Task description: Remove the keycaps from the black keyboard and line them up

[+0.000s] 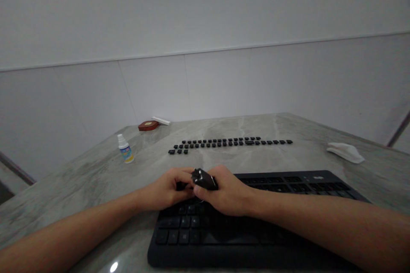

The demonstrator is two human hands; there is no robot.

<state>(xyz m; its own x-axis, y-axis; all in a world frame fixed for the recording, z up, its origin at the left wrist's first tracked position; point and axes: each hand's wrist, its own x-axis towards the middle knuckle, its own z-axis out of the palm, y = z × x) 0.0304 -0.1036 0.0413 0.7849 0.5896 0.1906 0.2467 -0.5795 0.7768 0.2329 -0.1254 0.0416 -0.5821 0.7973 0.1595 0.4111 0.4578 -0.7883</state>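
A black keyboard [188, 257] lies on the marbled table below my hands. My right hand [229, 192] is closed around a short dark tool [206, 179] with a blunt, glossy handle; its lower part is hidden, so its kind does not show. At the keyboard's upper left, my left hand [169, 190] is curled with fingers bent together beside the tool. Whatever those fingers pinch is hidden. Beyond the keyboard, loose black keycaps [214, 145] stand in rows on the tabletop. Keys still sit in the keyboard's lower left part, while the forearm covers much of its middle.
A white spray bottle [126, 149] with a coloured label stands at the left. Near the wall are a reddish-brown box [148, 126] and a thin white bar [161, 120]. A folded white cloth [345, 152] rests at the right.
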